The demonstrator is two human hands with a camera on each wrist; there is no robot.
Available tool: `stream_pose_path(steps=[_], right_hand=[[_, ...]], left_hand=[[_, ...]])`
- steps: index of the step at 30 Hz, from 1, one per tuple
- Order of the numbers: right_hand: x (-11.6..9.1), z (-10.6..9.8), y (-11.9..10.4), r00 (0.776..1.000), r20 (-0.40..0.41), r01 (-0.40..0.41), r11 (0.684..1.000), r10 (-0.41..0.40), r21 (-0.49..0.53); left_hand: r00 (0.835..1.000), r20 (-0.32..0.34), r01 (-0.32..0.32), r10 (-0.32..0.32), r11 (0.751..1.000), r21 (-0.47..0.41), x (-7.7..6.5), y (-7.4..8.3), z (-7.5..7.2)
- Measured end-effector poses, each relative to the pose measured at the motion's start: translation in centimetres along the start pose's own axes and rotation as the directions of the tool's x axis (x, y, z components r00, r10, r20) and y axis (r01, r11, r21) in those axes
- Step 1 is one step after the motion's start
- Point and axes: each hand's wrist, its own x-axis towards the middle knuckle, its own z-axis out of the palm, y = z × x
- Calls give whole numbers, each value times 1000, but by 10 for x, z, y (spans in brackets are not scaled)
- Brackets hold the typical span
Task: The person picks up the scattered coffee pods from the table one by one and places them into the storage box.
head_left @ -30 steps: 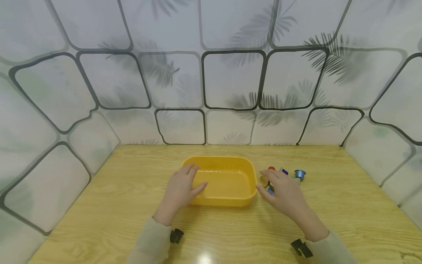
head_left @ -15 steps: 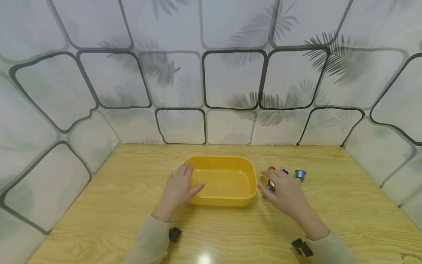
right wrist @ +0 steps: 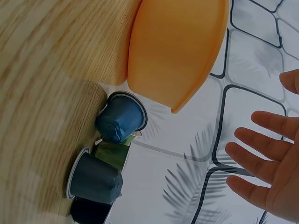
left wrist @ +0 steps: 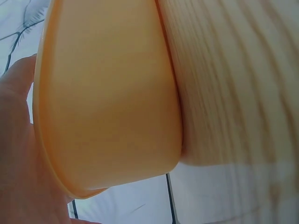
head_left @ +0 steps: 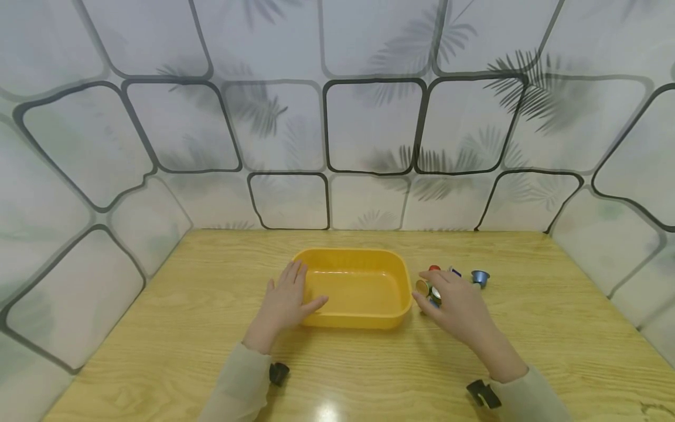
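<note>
A yellow rectangular tray [head_left: 355, 320] stands on the wooden table. My left hand [head_left: 279, 308] lies over its left rim, fingers straight and thumb spread above the inside; the left wrist view shows the tray's outer wall [left wrist: 112, 102] beside the hand. To the right of the tray, my right hand [head_left: 459, 308] hovers over a small group of coffee capsules, fingers spread and holding nothing. The right wrist view shows a blue capsule [right wrist: 121, 116], a green one [right wrist: 112, 155], a dark grey one [right wrist: 96, 178] and a black one [right wrist: 88, 211]. My right hand partly hides the group in the head view.
A blue capsule [head_left: 480, 278] lies at the right side of the group, and a red one [head_left: 434, 268] at its back. The table [head_left: 174, 328] ends at a patterned wall covering [head_left: 369, 202]. Black clips [head_left: 483, 394] sit at both wrists.
My left hand has shifted slightly left, from over the tray's inside onto its left rim, its fingers drawing closer together. My right hand stays almost still above the capsules.
</note>
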Motion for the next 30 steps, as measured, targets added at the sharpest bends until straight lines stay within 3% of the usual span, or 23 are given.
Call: stream_pose_path(steps=[14,30], right_hand=[[1,-2,1,1000,17,-15,1000,15,5],[0,-8,8,997,54,-62,996,59,57]], left_hand=[[997,75,24,-24,1000,3,-1,-1,0],[992,116,46,-46,999,-5,-2,-1,-1]])
